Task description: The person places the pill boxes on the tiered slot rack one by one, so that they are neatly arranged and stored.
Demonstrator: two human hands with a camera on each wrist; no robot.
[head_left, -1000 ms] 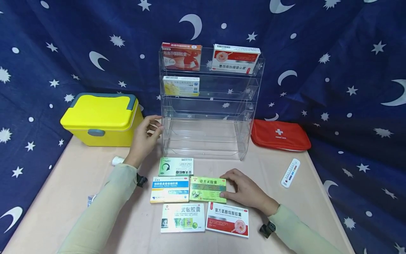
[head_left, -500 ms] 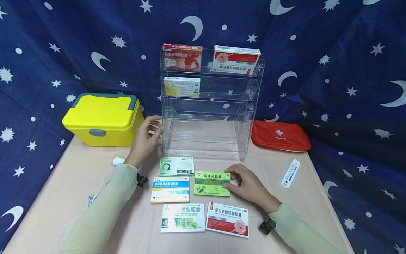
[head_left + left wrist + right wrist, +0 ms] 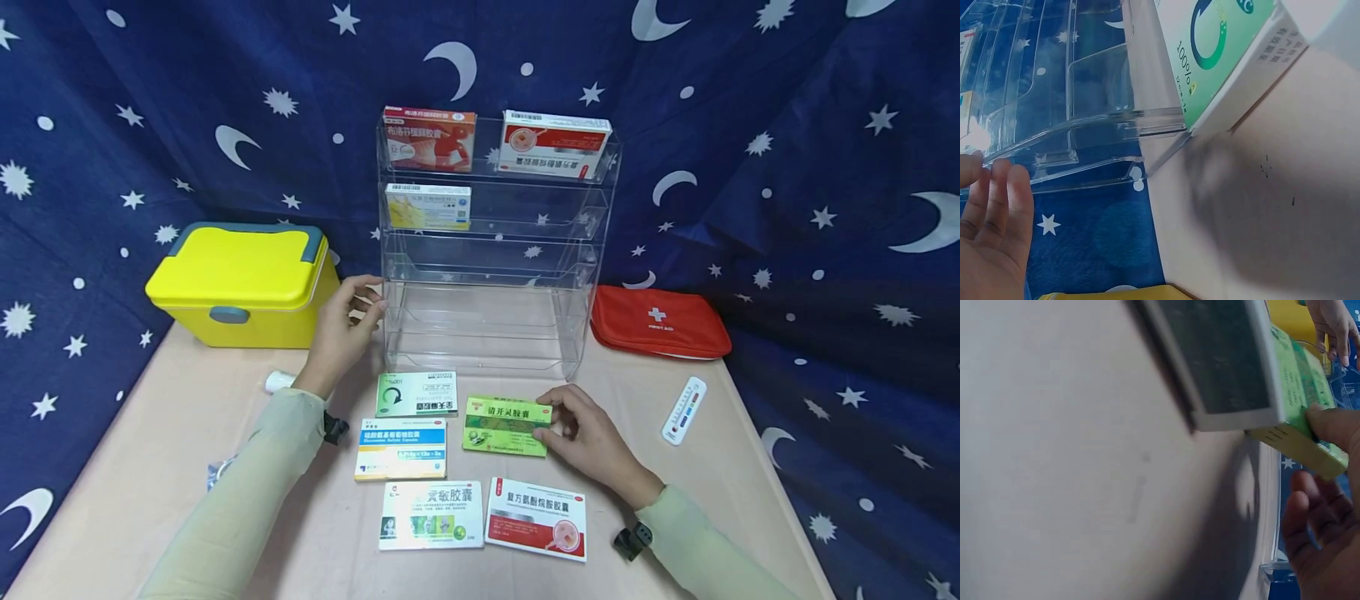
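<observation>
My right hand (image 3: 551, 421) pinches the right end of a green medicine box (image 3: 506, 425) and holds it just off the table (image 3: 150, 467). In the right wrist view my fingertips (image 3: 1329, 425) clamp the green box (image 3: 1300, 406). My left hand (image 3: 371, 302) rests with straight fingers against the left edge of a clear acrylic rack (image 3: 487, 325); the left wrist view shows those fingers (image 3: 997, 206) beside the rack (image 3: 1085, 94). Three boxes stand on the rack's upper shelves. Several more boxes lie flat on the table, among them a green-white one (image 3: 417, 393).
A yellow case (image 3: 240, 283) stands left of the rack and a red first-aid pouch (image 3: 658, 321) lies to its right. A thermometer (image 3: 684, 410) lies near the table's right edge. A blue starry cloth hangs behind and around.
My right hand has closed on the green box, lifted its right end and shifted it slightly right and toward the rack. The left hand has stayed at the rack.
</observation>
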